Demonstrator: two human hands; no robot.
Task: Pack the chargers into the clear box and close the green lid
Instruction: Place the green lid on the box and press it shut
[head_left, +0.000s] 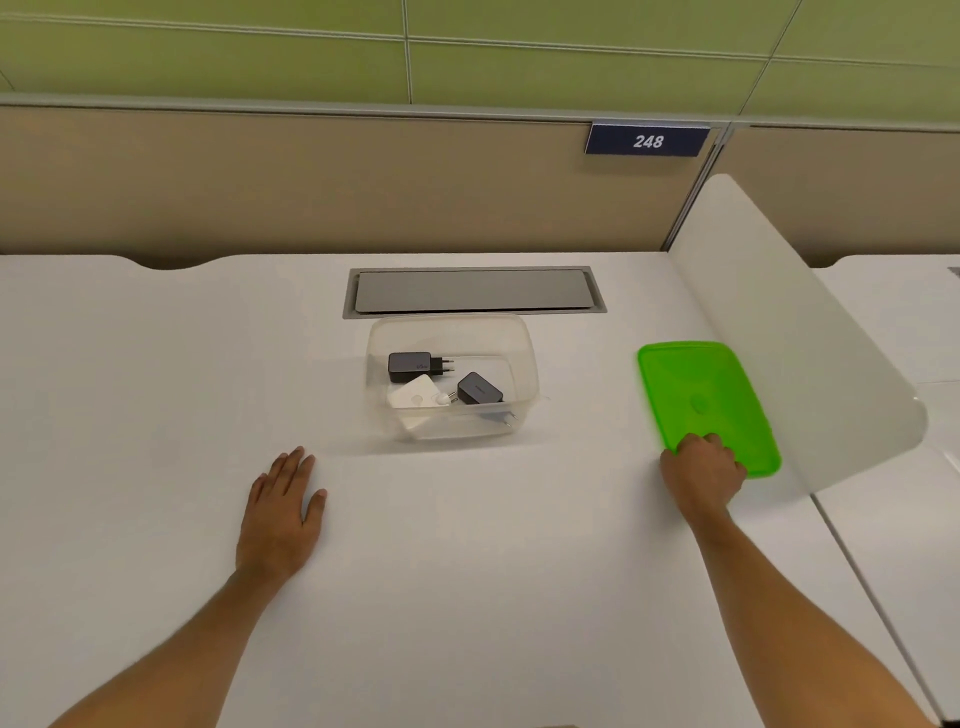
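With the left hand (280, 512) spread flat on the bench (467, 571) and the right hand (704, 470) pinching the green lid's (701, 395) near edge, that lid could slip or seat crooked on the clear box (527, 364).

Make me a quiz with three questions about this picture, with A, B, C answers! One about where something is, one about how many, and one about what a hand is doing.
1. Where is the green lid?
A. On the clear box
B. On the table, right of the clear box
C. Under the left hand

2. How many chargers are in the clear box?
A. One
B. Three
C. Five

3. What is the right hand doing?
A. Gripping the green lid's near edge
B. Lying flat on the table
C. Holding a charger

Answers:
1 B, the lid lies apart from the box, beside the white divider.
2 B, two dark ones and a white one.
3 A, its fingers curl over the lid; the left hand lies flat.
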